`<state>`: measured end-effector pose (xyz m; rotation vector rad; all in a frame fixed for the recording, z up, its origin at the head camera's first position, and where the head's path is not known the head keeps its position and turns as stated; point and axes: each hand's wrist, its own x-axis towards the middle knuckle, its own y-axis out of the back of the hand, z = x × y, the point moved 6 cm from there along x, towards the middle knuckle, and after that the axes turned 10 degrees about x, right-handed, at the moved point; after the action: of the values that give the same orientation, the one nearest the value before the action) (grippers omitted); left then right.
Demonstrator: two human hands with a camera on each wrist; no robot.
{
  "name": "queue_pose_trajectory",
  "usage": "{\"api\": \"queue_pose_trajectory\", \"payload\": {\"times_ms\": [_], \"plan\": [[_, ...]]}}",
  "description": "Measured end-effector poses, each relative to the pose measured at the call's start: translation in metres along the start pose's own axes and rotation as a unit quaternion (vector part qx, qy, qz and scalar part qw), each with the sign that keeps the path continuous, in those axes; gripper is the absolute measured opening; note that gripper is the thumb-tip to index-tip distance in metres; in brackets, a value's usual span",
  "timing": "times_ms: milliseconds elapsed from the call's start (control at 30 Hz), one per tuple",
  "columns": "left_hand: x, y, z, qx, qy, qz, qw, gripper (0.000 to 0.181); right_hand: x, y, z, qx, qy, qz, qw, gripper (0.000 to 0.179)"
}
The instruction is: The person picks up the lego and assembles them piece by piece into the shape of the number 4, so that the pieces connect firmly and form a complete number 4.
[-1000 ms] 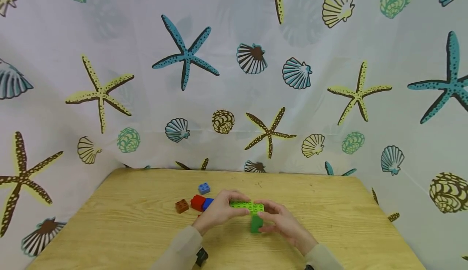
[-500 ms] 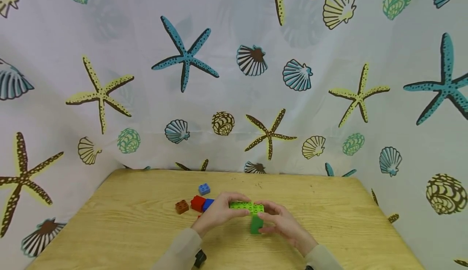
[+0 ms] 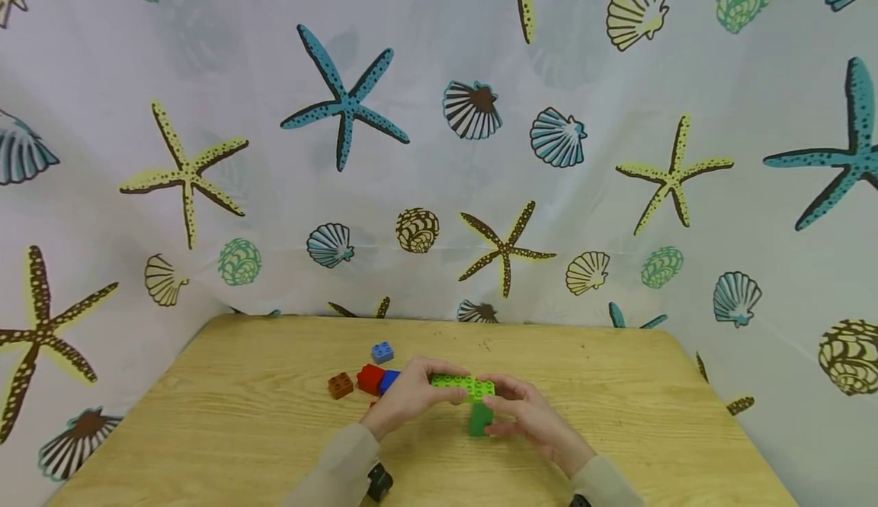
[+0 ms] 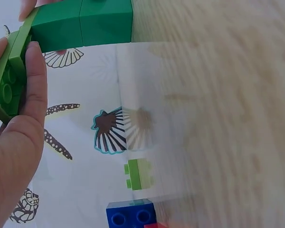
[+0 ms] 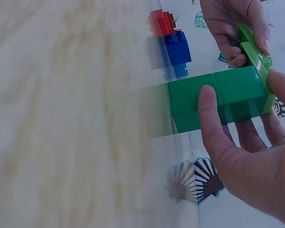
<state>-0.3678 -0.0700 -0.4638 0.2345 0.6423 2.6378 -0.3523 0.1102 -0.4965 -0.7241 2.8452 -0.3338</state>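
Two dark green toy building bricks (image 5: 218, 97) stand stacked upright on the table, with lime green plates (image 3: 456, 385) lying across their top. The plates reach out to the left past the stack. My left hand (image 3: 409, 400) pinches that overhanging part, thumb on the near side and fingers on the far side. In the left wrist view the studs of a lime plate (image 4: 8, 90) show between thumb and fingers. My right hand (image 3: 533, 419) grips the stack from the right, a finger along the lower brick and the thumb at the lime plate's edge.
Left of my hands lie a brown brick (image 3: 340, 386), a red brick (image 3: 371, 379) and a blue brick (image 3: 389, 380). A lighter blue brick (image 3: 382, 351) sits farther back. The left wrist view also shows a small lime piece (image 4: 134, 174). A patterned curtain (image 3: 439, 187) rises behind the wooden table (image 3: 617, 385).
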Motion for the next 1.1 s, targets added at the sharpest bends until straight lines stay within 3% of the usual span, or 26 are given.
{"api": "queue_pose_trajectory", "payload": {"times_ms": [400,633,867,1100], "plan": [[0.003,0.001,-0.002,-0.002,-0.002,-0.001,1.0,0.037,0.001,0.001,-0.001,-0.001,0.002,0.005,1.0,0.053],[0.001,0.001,-0.006,-0.03,-0.011,-0.034,0.9989,0.042,0.0,-0.002,0.002,0.002,0.007,0.001,1.0,0.055],[0.0,0.016,-0.019,-0.011,0.021,0.002,0.9997,0.049,-0.001,-0.002,0.004,0.002,0.003,0.008,1.0,0.055],[0.006,0.03,-0.026,-0.046,0.01,0.024,0.9986,0.049,0.001,-0.001,0.003,0.001,0.007,0.012,0.9999,0.055]]}}
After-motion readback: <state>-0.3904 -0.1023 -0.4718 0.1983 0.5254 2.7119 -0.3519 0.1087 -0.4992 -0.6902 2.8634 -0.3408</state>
